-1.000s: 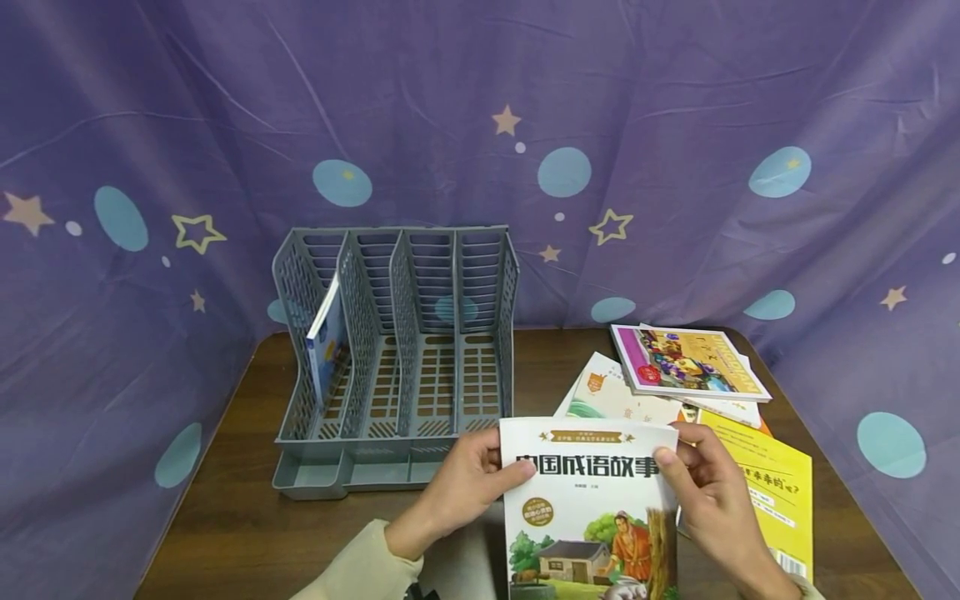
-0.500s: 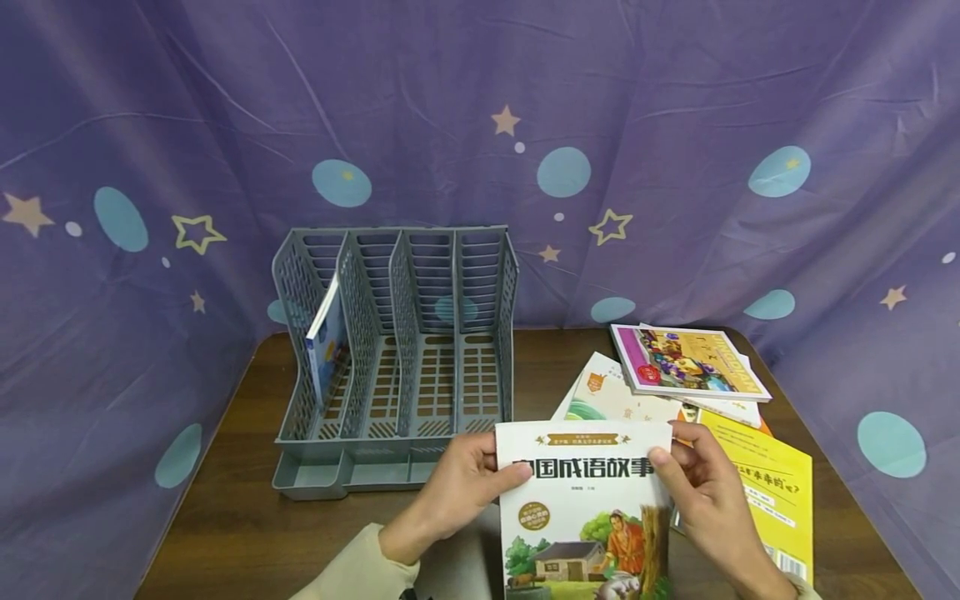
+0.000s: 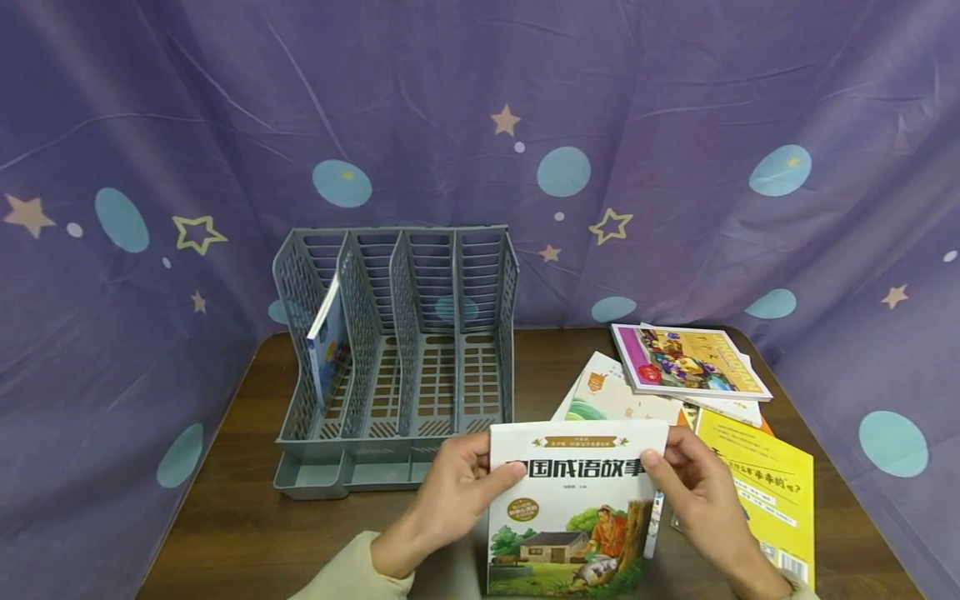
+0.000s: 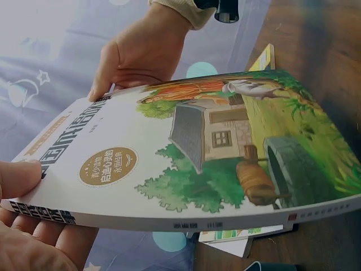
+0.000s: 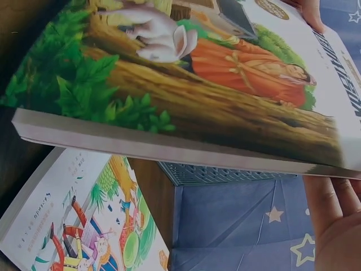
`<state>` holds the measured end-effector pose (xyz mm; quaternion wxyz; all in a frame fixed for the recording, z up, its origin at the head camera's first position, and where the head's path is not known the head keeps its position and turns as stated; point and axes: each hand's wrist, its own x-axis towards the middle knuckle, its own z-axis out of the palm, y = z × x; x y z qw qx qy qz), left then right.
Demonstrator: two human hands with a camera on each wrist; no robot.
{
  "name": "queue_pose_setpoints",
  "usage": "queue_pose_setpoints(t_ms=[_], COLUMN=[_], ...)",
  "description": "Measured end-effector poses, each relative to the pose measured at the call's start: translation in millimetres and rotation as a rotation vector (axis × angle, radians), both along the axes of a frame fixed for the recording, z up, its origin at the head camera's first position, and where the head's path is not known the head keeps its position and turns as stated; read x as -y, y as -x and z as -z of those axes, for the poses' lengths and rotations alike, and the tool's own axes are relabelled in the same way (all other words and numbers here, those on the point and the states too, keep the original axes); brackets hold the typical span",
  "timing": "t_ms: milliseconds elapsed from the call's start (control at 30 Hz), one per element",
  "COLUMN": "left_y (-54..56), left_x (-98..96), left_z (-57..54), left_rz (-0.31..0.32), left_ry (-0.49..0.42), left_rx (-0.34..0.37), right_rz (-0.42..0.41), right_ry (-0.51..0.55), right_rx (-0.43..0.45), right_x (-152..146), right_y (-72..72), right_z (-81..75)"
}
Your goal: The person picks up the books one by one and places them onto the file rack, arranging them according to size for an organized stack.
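Both hands hold up a white paperback book (image 3: 577, 500) near the table's front edge, its illustrated cover facing the head camera. My left hand (image 3: 467, 492) grips the upper left edge, thumb on the cover and fingers behind. On the upper right edge my right hand (image 3: 693, 492) does the same. The left wrist view shows the book's spine (image 4: 169, 223) beside the left hand (image 4: 34, 226). In the right wrist view the page edges (image 5: 141, 148) run toward the right hand (image 5: 333, 220). The book's back is hidden.
A grey four-slot file rack (image 3: 393, 450) stands left of the book, with a thin blue book (image 3: 327, 342) leaning in its leftmost slot. Several books, including a purple-edged one (image 3: 690, 362) and a yellow one (image 3: 772, 483), overlap at right. A purple curtain (image 3: 480, 125) hangs behind.
The held book and both hands have drifted slightly left, and more of the cover's lower part now shows. The rack and the books on the table stay put.
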<state>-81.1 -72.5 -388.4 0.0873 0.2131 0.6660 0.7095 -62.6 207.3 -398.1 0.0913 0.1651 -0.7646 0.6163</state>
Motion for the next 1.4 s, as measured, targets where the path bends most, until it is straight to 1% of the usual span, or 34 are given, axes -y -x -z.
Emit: queue_pose_setpoints(t_ms=[67, 200, 300, 400, 567, 733, 967, 1067, 1167, 1333, 1400], left_y=[-0.9, -2.1, -3.0, -3.9, -3.9, -2.7, -1.6, 0.0, 2.3, 5.1, 5.5], left_x=[0.9, 3.2, 6.2, 9.3, 13.3, 17.3, 25.0, 30.4, 36.7, 48.6, 53.8], left_z=[-1.3, -3.6, -5.4, -7.5, -12.0, -16.0, -22.7, -25.4, -28.6, -36.6, -40.6], left_rz=[-0.010, -0.023, -0.040, -0.053, -0.067, -0.105, -0.141, -0.173, -0.195, -0.233, -0.255], left_ry=[0.004, 0.013, 0.036, 0.053, 0.041, 0.038, 0.056, 0.072, 0.069, 0.065, 0.061], left_rx=[0.001, 0.009, -0.021, -0.053, -0.070, -0.110, -0.121, -0.136, -0.166, -0.239, -0.264], right_rz=[-0.011, 0.003, 0.038, 0.054, 0.024, -0.014, -0.040, -0.019, 0.032, 0.098, 0.138], right_ry=[-0.010, -0.016, -0.048, -0.058, -0.027, -0.013, 0.036, 0.043, 0.032, -0.005, -0.023], right_rx=[-0.005, -0.009, -0.012, -0.019, -0.027, -0.020, 0.001, -0.008, -0.002, 0.015, 0.031], right_x=[-0.1, -0.3, -0.4, 0.1, -0.8, -3.5, -8.0, -12.6, -18.4, -27.1, -29.4], right_y=[0.3, 0.2, -0.4, -0.8, 0.1, 2.1, 7.9, 13.0, 17.6, 22.7, 24.3], right_z=[-0.1, -0.5, -1.4, -1.4, 0.9, 4.4, 9.4, 12.2, 16.0, 22.6, 25.1])
